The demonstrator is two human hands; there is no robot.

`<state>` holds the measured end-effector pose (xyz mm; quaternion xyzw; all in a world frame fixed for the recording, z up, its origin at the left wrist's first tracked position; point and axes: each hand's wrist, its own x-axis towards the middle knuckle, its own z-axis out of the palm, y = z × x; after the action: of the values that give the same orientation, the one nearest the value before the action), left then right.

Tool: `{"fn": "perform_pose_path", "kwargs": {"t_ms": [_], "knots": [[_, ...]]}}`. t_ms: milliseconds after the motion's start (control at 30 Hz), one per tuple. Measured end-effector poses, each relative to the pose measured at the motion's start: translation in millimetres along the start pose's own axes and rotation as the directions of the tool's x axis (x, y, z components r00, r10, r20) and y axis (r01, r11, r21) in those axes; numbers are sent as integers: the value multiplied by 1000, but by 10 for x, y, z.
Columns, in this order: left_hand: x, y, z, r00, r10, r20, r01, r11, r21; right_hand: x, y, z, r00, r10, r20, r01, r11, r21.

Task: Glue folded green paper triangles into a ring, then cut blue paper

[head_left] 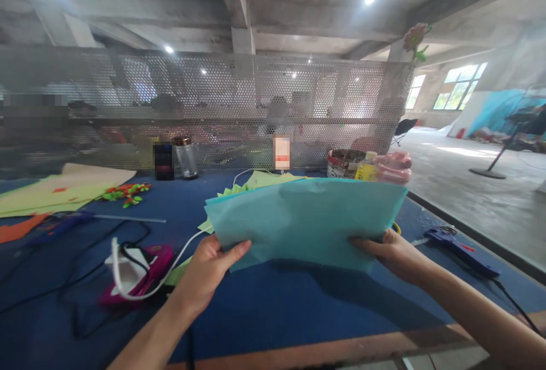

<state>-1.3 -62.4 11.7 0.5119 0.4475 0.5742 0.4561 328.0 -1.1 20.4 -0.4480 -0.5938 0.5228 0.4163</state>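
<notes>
Teal paper sheets (307, 216), layered, raised centrally above blue tabletop (256, 313); left hand (215, 259) gripping them at 8 o'clock, right hand (390, 250) gripping at 4. Blue corded glue gun (463, 251), lying at 3 o'clock.

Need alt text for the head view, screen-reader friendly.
A person's left hand and right hand hold teal sheets up by opposite sides above a blue table. Blue glue guns lie to either side, the right one nearer the right hand; a perforated screen stands behind.
</notes>
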Motion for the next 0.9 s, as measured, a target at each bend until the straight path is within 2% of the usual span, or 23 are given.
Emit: {"fn": "perform_pose_path", "kwargs": {"t_ms": [133,333,567,767,900], "knots": [[19,11,-39,999,35,-30,-36,999,-41,-6,-58,-11,999,-28,-44,26,999,-32],[43,-127,-43,999,-37,-22,37,999,-22,-50,-40,65,999,10,-50,-12,999,-47],[112,-75,-35,1000,14,-11,-14,999,40,-11,-94,89,992,-49,-117,34,990,-133],[105,-129,-13,996,-83,33,82,996,37,-6,-38,124,995,50,-85,-57,996,-74],[93,-77,4,989,-143,28,142,990,18,30,-79,100,991,115,-63,-118,992,-40]]}}
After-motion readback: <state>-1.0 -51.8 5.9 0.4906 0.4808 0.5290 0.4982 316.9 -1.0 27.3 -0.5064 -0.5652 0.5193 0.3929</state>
